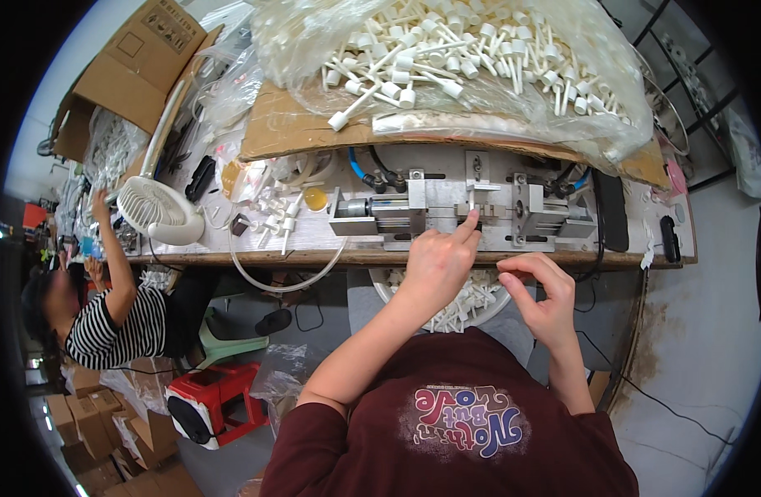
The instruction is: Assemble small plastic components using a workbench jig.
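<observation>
A metal press fixture (446,214) with two cylinders sits on the workbench (256,258) in front of me. My left hand (438,258) reaches to its middle, fingertips holding a small white plastic stem piece (471,199) upright in the centre slot. My right hand (539,290) hovers below the bench edge with fingers curled; whether it holds a small part I cannot tell. A white basin (446,308) with white plastic pieces lies on my lap under both hands.
A large clear bag of white stemmed caps (455,62) lies on cardboard behind the fixture. A small white fan (158,211) and loose white parts (277,217) sit left. Another person in a striped shirt (119,319) works at left. A red stool (210,402) stands below.
</observation>
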Demonstrator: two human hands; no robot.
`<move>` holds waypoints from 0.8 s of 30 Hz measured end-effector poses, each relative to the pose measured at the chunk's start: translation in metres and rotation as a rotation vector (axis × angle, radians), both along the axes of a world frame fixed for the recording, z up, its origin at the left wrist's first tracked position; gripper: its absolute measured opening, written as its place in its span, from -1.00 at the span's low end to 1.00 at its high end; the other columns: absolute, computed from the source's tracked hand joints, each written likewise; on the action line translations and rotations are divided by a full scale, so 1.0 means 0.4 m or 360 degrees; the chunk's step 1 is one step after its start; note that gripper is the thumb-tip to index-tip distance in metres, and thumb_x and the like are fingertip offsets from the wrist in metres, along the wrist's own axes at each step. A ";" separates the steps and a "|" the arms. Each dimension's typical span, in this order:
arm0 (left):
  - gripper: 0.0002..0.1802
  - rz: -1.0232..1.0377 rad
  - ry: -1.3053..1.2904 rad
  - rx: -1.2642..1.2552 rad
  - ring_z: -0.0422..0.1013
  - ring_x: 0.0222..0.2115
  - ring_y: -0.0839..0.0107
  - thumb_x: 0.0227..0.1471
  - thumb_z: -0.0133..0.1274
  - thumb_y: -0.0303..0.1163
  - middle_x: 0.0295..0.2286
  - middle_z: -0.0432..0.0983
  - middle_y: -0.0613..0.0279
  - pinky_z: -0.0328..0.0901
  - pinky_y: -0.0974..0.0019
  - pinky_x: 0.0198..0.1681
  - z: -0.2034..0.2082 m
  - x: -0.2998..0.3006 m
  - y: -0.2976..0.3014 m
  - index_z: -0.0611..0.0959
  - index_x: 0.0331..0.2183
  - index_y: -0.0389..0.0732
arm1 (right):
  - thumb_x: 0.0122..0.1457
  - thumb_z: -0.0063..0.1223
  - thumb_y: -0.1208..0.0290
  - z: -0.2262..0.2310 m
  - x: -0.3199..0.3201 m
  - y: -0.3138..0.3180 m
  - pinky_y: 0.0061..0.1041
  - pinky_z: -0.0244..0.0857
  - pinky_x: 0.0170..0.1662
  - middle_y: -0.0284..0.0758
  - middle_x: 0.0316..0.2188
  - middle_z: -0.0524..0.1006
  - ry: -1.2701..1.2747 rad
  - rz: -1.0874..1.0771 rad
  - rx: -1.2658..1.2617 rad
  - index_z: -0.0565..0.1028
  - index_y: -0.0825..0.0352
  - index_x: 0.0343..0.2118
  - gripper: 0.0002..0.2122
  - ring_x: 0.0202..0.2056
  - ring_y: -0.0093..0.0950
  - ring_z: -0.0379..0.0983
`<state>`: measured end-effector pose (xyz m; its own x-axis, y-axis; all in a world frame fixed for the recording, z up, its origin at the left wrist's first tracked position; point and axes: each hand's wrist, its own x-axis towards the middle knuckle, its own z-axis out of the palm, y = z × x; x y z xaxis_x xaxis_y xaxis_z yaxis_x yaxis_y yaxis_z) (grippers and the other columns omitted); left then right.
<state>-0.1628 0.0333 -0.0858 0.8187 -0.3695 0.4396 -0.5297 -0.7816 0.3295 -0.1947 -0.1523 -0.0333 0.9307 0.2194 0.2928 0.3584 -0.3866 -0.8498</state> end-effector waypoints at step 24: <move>-0.58 0.0118 -0.0147 -0.0473 0.54 -0.42 0.30 -0.14 0.36 -0.28 -0.26 0.62 0.19 0.42 0.30 -0.34 0.174 0.017 0.108 0.65 -0.21 -0.22 | -0.24 0.32 0.49 0.128 0.644 0.337 -0.25 0.35 0.00 -0.15 0.03 0.41 -0.0928 -0.0078 -0.1406 0.41 0.40 -0.02 -0.40 0.00 -0.20 0.40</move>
